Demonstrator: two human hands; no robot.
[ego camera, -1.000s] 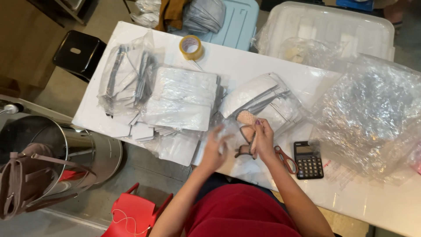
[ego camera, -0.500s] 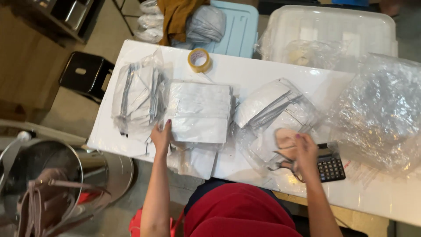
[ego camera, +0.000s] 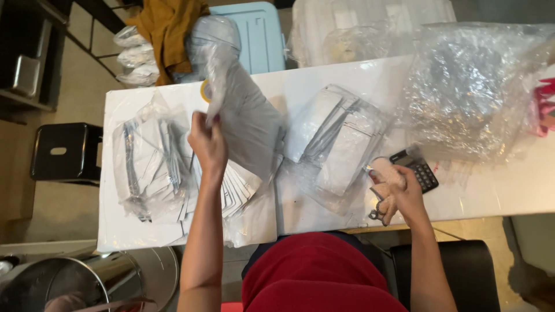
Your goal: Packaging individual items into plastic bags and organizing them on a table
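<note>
My left hand (ego camera: 208, 144) grips a grey plastic mailer bag (ego camera: 245, 115) and holds it up above the stack of flat white packets (ego camera: 231, 188) on the white table (ego camera: 324, 81). My right hand (ego camera: 396, 193) is closed around a small clear-wrapped pinkish item (ego camera: 384, 170) near the table's front edge, with a pair of scissors (ego camera: 378, 211) hanging from its fingers. A black calculator (ego camera: 419, 167) lies just to the right of that hand.
A pile of bagged white packets (ego camera: 147, 167) sits at the table's left, another bagged stack (ego camera: 341, 138) in the middle, and a big crumpled clear plastic sheet (ego camera: 468, 92) at the right. Tape roll (ego camera: 203, 91) behind the mailer. Black stool (ego camera: 58, 153) and metal bin (ego camera: 75, 283) at left.
My left hand has picked a grey mailer bag off the stack and lifted it. My right hand stays by the calculator with the small wrapped item. The view has moved closer.
</note>
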